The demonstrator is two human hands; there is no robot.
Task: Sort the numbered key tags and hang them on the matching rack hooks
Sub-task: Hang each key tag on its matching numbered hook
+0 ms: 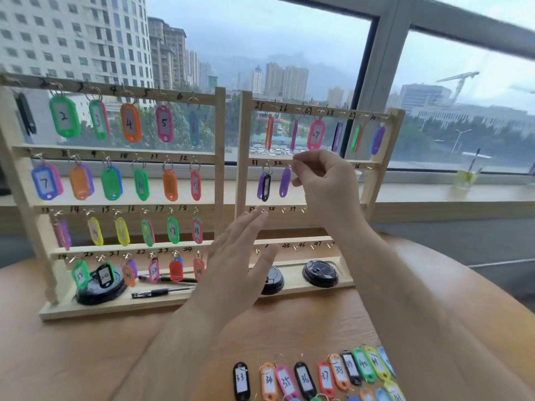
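right hand (321, 180) pinches purple tag (285, 182) at right rack's (243, 157) second rail; left hand (240, 250) wide, fingers spread.

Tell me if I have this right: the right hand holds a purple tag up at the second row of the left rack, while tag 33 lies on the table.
Not quite: in the head view the right hand holds the purple tag at the second row of the right rack, not the left; tag 33 does lie on the table.
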